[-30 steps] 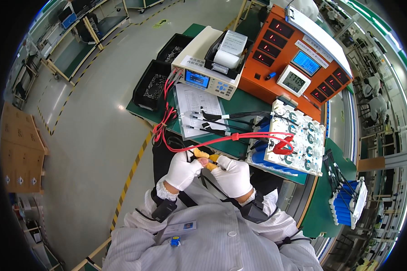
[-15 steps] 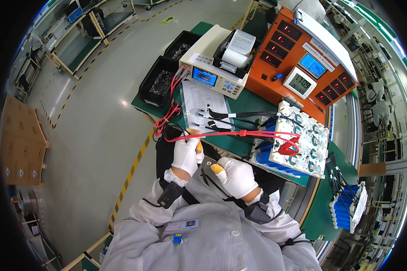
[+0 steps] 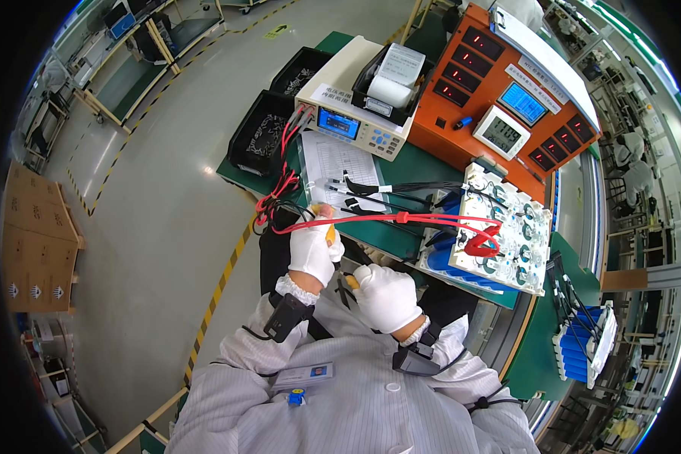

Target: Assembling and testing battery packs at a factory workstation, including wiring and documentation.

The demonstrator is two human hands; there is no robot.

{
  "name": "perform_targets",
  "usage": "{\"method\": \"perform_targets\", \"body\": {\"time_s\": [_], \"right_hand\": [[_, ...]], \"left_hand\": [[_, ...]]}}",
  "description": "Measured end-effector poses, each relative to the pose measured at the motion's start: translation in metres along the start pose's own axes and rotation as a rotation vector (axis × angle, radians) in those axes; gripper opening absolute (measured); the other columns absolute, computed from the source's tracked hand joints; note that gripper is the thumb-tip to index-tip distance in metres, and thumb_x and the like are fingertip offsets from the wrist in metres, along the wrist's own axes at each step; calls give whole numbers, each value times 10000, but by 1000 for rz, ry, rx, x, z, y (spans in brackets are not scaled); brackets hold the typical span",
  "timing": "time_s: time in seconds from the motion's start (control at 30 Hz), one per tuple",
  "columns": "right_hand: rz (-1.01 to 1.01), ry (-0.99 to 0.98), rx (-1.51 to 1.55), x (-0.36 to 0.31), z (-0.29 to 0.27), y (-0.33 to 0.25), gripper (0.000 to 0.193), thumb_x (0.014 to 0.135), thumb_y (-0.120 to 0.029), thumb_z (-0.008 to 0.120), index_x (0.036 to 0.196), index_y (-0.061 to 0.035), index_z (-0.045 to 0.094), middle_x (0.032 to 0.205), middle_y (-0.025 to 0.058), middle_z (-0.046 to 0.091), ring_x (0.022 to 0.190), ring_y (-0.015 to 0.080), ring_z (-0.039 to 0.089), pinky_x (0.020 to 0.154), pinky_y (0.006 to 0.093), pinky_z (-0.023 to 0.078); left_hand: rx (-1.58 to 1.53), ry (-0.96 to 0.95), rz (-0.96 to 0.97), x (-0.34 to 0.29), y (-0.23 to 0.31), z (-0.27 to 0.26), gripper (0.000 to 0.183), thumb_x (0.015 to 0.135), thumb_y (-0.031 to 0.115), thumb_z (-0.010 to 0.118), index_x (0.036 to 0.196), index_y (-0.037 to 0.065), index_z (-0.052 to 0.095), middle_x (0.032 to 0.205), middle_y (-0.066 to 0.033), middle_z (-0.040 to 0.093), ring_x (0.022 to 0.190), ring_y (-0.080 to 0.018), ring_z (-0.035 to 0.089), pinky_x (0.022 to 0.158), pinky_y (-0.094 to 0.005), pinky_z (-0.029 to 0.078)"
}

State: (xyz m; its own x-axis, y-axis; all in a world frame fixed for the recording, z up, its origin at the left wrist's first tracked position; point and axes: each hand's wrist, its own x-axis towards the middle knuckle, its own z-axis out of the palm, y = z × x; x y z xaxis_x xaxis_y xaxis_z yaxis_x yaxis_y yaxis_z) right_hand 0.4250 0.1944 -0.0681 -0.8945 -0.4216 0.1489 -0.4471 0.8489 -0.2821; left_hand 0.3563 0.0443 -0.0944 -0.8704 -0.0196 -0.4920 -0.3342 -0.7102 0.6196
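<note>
My left hand (image 3: 315,251), in a white glove with yellow fingertips, is closed below the red cable (image 3: 402,217); what it grips is hidden. Just right of it, lower down, my right hand (image 3: 387,298) is curled closed, with something thin and dark by its fingertips that I cannot make out. The red cable passes over the left hand's fingers to a red clip (image 3: 483,242) on the battery pack (image 3: 513,227), which has a white top and blue cells. Black leads (image 3: 420,187) run left from the pack across a paper sheet (image 3: 339,160).
A cream meter (image 3: 356,113) with a small display stands behind the paper, a black tray with a paper roll (image 3: 392,89) on it. Black parts bins (image 3: 259,133) are to its left. An orange test box (image 3: 461,113) fills the back right. Another blue-celled pack (image 3: 576,344) lies lower right.
My right hand has moved slightly left and turned, bringing its fingertips nearer the left hand. My left hand stays in about the same place by the red cable.
</note>
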Motion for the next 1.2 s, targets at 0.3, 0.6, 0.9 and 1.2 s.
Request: {"method": "perform_targets", "body": {"time_s": [0.3,0.6,0.9,1.2], "right_hand": [[54,-22,126,0,-7,-7,106,772,-190,679,802,-106,622,683,96,627,607,287,644,541,413,496],[129,-203,226,-6,-10,-6,163,834,-240,640,893,-89,628,774,124,672,688,318,673,595,438,530],[101,-190,208,-7,-11,-5,138,835,-233,643,876,-101,638,739,112,659,658,304,666,569,427,522],[90,-130,198,-7,-8,-6,125,832,-233,640,849,-109,645,698,103,656,623,297,661,547,415,518]], "left_hand": [[-173,-129,-29,6,6,-14,148,969,231,589,886,117,546,567,39,402,399,-84,327,383,-242,253],[-121,-91,-14,13,12,-24,115,976,237,547,937,130,560,575,45,408,396,-81,330,377,-243,237],[-134,-65,-59,16,13,-21,98,983,222,516,980,135,559,588,37,432,398,-95,346,374,-258,243],[-143,-29,-112,22,14,-21,254,990,335,571,851,125,543,527,42,399,368,-93,334,370,-263,219]]}}
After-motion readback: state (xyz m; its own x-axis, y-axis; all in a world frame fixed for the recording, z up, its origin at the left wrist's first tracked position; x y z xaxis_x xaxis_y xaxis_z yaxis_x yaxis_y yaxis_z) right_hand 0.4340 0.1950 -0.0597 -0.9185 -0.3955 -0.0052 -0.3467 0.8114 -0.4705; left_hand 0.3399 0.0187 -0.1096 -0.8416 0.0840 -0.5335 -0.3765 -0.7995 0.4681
